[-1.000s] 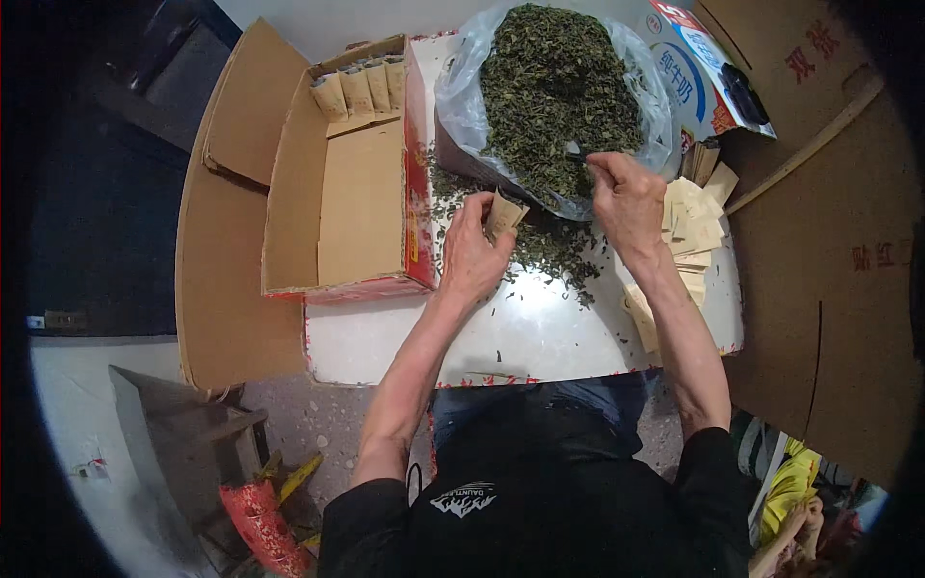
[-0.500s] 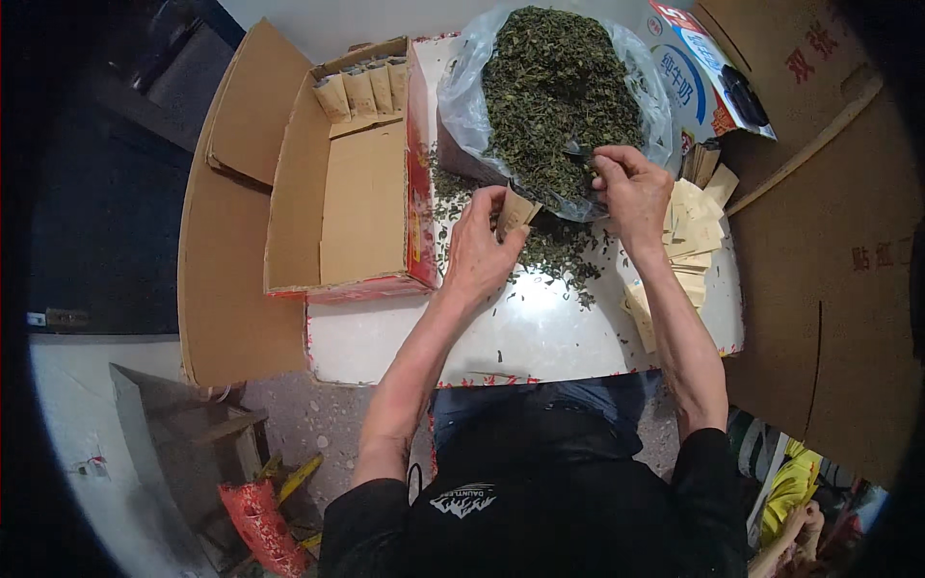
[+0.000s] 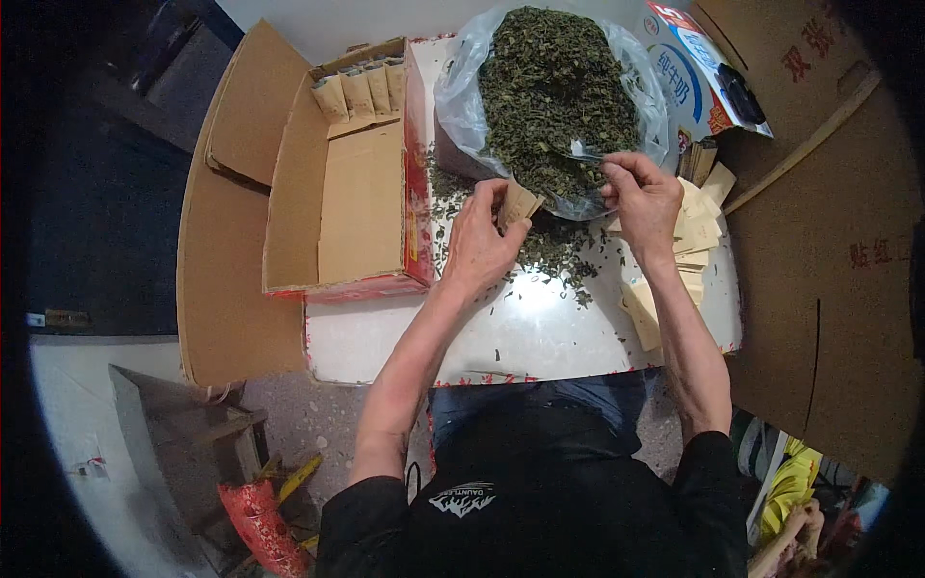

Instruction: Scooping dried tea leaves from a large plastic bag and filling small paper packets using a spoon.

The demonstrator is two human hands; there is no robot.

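Note:
My left hand (image 3: 477, 243) is closed around a small brown paper packet (image 3: 520, 205), held upright beside the near edge of a clear plastic bag (image 3: 461, 108). Dried green leaves (image 3: 554, 82), looking like tea, are heaped in that bag. Between the fingers of my right hand (image 3: 647, 207) is the handle of a small spoon (image 3: 583, 150), whose shiny bowl is over the near part of the heap. From this view I cannot tell how much leaf the spoon or the packet holds.
An open cardboard box (image 3: 361, 212) on the left has several filled packets (image 3: 356, 93) along its far end. Loose flat packets (image 3: 696, 226) lie right of my right forearm. Leaves are scattered on the white table (image 3: 385, 337). Another person's hand (image 3: 795, 535) shows at lower right.
My right hand has shifted slightly right, and the spoon's bowl now shows bright above the leaves. My left hand keeps its hold on the packet, nearly still.

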